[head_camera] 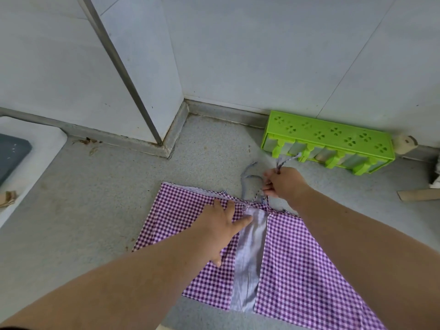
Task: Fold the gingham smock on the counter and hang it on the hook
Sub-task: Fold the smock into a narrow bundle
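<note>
1. Folding is the step in hand, we judge: the purple-and-white gingham cotton smock (297,253) lies spread on the grey speckled tabletop (95,210), its two side panels turned inward so that a strip of pale grey-blue lining (251,253) shows down the middle.
2. Our left hand (221,225) rests flat on the left panel near the top edge, fingers (244,220) straight and spread, pressing the cloth down.
3. Our right hand (283,181) is beyond the smock's top edge, its fingers curled and pinching the thin twisted tie strings (285,161); one end sticks up past the knuckles, and a second loop of string (247,177) lies loose on the tabletop just beside it.
4. A bright green plastic rack with clover cut-outs (328,136) stands against the white tiled wall (262,55), near the strings but apart from the smock. A white appliance with a dark panel (26,148) sits at the far left.
5. Next, we think, the strings need laying onto the folded body, then the smock wants halving lengthwise or crosswise while the left hand keeps the panels from springing open.
6. No hook is in view, so we cannot tell where the hanging will happen.
</note>
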